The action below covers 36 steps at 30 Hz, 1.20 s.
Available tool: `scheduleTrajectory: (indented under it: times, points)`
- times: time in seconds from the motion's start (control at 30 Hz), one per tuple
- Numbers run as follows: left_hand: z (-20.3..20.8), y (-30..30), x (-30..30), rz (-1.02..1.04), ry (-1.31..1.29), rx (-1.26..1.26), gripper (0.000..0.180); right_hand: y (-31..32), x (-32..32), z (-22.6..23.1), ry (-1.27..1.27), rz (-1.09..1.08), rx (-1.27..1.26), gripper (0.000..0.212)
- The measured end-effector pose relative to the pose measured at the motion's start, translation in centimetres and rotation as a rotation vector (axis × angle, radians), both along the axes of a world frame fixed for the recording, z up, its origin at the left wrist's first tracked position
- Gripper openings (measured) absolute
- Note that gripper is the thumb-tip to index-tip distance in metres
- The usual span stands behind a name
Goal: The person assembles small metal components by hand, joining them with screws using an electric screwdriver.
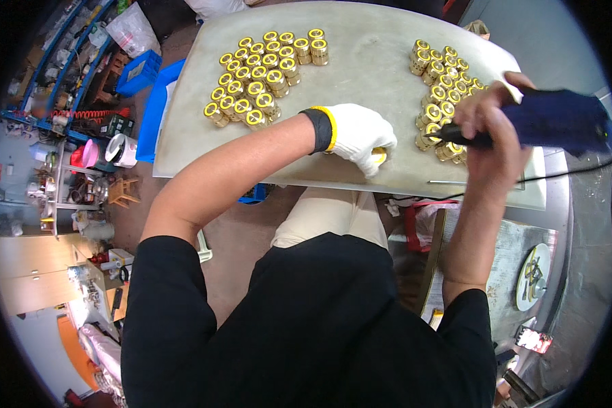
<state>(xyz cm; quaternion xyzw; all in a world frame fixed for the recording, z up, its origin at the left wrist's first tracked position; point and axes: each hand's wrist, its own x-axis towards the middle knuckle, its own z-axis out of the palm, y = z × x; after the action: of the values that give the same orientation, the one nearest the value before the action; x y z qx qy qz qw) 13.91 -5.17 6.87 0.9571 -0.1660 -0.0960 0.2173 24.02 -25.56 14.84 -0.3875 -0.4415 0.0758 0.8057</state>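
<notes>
My left hand (360, 134), in a white knit glove with a yellow and dark cuff, is closed on a brass cylinder (379, 156) with a yellow ring on its end, near the table's front edge. The glove hides most of that cylinder. My bare right hand (491, 129) grips a dark blue corded hand tool (557, 121), its tapered black nose pointing left. That nose overlaps the near side of a right-hand cluster of brass cylinders (431, 112); whether it touches one I cannot tell. A second cluster of brass cylinders (277, 81) stands upright at the far left.
A pale table (360, 68) carries both clusters, and a thin metal rod (449, 182) lies at its front right. Blue bins (158, 112) stand along its left side. The tool's black cable (568, 173) runs off right. A lower worktop (506, 255) holds a white plate (528, 282).
</notes>
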Motion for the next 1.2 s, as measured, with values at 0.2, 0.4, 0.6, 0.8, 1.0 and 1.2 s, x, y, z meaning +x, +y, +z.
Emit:
scheduleTrajectory:
  times: [0.2,0.4,0.6,0.8,1.0,1.2]
  points:
    - [1.2,0.9,-0.3,-0.104,0.077,0.130,0.028,-3.5,0.0,1.5,-0.094,0.031,0.038,0.056]
    - [1.5,1.2,-1.4,-0.153,0.009,0.263,0.020,-5.5,1.2,2.1,-0.126,0.019,0.020,0.058]
    - [2.9,0.5,-4.8,0.011,-0.184,0.351,0.071,-6.1,1.9,2.4,-0.129,0.065,0.063,0.057]
    - [0.3,-4.0,-8.7,0.791,-0.197,0.162,0.099,-7.9,3.5,2.8,-0.170,0.093,0.104,0.060]
    - [-2.7,-6.4,-4.9,1.006,-0.493,0.238,0.046,-8.1,3.4,2.4,-0.117,0.110,0.041,0.060]
    - [-3.1,-2.7,-6.6,1.005,-0.551,0.292,0.042,-8.7,3.4,2.5,-0.113,0.123,0.024,0.061]
